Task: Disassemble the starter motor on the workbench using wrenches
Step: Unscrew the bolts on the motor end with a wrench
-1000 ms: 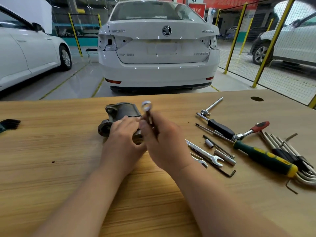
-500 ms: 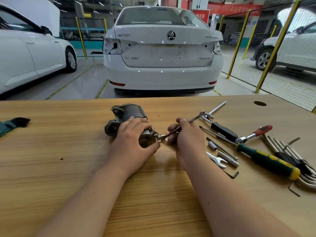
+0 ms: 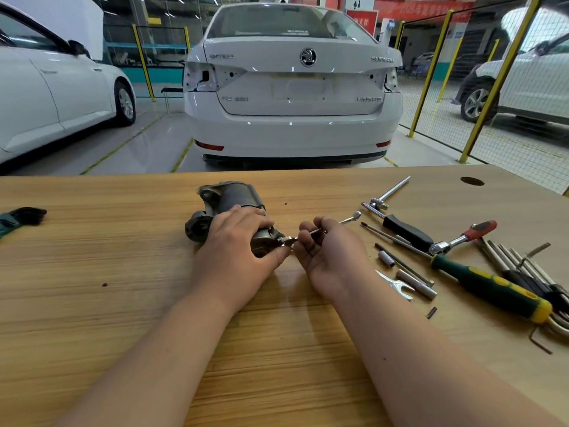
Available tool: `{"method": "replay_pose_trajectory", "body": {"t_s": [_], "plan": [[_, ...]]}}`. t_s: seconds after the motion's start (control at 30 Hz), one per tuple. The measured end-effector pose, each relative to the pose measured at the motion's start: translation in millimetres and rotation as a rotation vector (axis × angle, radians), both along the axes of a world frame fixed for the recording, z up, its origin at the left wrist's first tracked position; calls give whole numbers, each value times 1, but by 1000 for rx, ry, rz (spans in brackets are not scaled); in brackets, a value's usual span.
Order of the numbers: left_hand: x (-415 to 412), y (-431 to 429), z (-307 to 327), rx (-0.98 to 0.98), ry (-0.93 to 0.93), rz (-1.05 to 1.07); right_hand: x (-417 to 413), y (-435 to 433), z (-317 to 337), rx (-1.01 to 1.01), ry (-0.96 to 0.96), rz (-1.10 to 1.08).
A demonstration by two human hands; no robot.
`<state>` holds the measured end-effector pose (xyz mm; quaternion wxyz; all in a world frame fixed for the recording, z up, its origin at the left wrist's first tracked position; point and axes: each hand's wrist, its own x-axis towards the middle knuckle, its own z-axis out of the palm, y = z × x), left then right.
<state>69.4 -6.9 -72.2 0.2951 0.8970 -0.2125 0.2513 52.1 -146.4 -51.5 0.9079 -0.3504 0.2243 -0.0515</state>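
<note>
Left hand (image 3: 234,251): curled over starter motor (image 3: 228,195), gripping it, middle of workbench (image 3: 92,303), near far edge.
Right hand (image 3: 329,257): pinches wrench (image 3: 351,217), its end at motor's near end.
Room: bare wood left and front; loose tools (image 3: 489,286) crowd right side.

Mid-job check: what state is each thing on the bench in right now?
Starter motor: lying on the workbench, gripped by the left hand.
Wrench: pinched in the right hand, its head at the motor's near end.
Open-end wrench: lying loose on the workbench.
Ratchet: lying loose, untouched.
Green screwdriver: lying loose, untouched.
</note>
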Motion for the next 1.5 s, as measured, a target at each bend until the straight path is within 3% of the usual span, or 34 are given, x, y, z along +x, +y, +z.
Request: {"method": "replay_pose_trajectory", "body": {"t_s": [0.17, 0.6, 0.77, 0.87, 0.97, 1.07, 1.1, 1.17, 1.23, 1.3, 1.4, 1.5], "plan": [[-1, 2, 3, 13, 13, -17, -2, 0, 1, -5, -5, 3], [-3, 3, 8, -19, 43, -11, -10, 5, 10, -322, -230, -13], [-4, 1, 7, -8, 32, -18, -10, 8, 16, -786, -363, -29], [-4, 2, 7, -30, 47, -42, -13, 16, 21, -1161, -462, -57], [-4, 4, 5, 124, 27, 20, -21, 31, 20, -1648, -654, -19], [-6, 2, 7, 373, -236, 67, -27, 41, 19, -1955, -777, 36], [-6, 0, 7, 399, -287, 57, -28, 41, 21, -1967, -784, 51], [-9, -3, 7, 287, -171, 26, -31, 38, 23, -1958, -836, 63], [-11, 0, 4, -40, 15, 55, -35, 39, 25, -1911, -947, 33], [-11, 3, -1, -237, 104, 96, -39, 42, 26, -1822, -1032, -63], [-6, 5, 1, -62, 133, -17, -40, 42, 23, -1645, -991, -196], [-6, 5, 8, -19, 152, -84, -35, 31, 19, -1452, -783, -186]]}}
